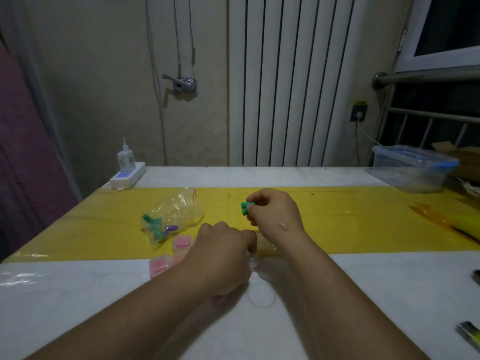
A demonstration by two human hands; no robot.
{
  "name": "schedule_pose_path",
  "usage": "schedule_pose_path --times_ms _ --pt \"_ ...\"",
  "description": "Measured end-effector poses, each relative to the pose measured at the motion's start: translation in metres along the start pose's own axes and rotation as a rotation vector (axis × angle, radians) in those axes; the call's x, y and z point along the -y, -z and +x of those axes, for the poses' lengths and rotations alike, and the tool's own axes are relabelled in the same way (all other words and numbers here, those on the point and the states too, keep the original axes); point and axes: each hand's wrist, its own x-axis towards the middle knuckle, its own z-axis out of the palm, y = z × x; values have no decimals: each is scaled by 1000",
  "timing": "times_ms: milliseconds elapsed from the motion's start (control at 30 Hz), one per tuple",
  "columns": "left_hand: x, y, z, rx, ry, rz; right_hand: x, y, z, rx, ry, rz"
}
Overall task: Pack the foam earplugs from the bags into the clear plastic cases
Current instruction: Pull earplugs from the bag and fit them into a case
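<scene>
My right hand (272, 211) pinches two green foam earplugs (246, 207) a little above the yellow strip of the table. My left hand (223, 245) lies curled just in front of it, fingers closed around a clear plastic case (254, 263) that is mostly hidden. A crumpled clear bag (176, 214) to the left holds several green earplugs and a purple one (171, 228). Two clear cases with pink earplugs inside (183, 242) (159, 266) sit between the bag and my left hand.
A white power strip (127, 175) with a charger stands at the back left edge. A lidded clear storage box (413, 167) sits at the back right. Yellow-orange wrapping (446, 222) and dark items (470, 333) lie along the right edge. A radiator lines the wall behind.
</scene>
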Motion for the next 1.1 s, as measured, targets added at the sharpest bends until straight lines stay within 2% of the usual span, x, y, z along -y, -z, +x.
schedule_pose_path --times_ms 100,167,333,467,567,767,867,967,1100 --pt "7 2 -4 -36 21 -128 3 3 -1 -54 13 32" --pt "16 9 -9 -107 37 -323 7 5 -5 -73 42 48" --pt "57 26 -17 -245 130 -627 25 -2 -18 23 40 104" --pt "89 28 -23 -300 210 -732 49 -17 -20 146 -55 215" --pt "99 19 -27 -397 235 -816 55 -28 -21 259 -95 163" --pt "105 10 -27 -537 204 -1026 44 -41 -23 117 0 246" --pt "105 8 -27 -492 183 -1113 39 -42 -27 143 44 195" --pt "99 7 -28 -491 186 -1170 37 -45 -30 182 11 165" --pt "95 7 -27 -538 241 -1252 39 -46 -30 218 -93 299"
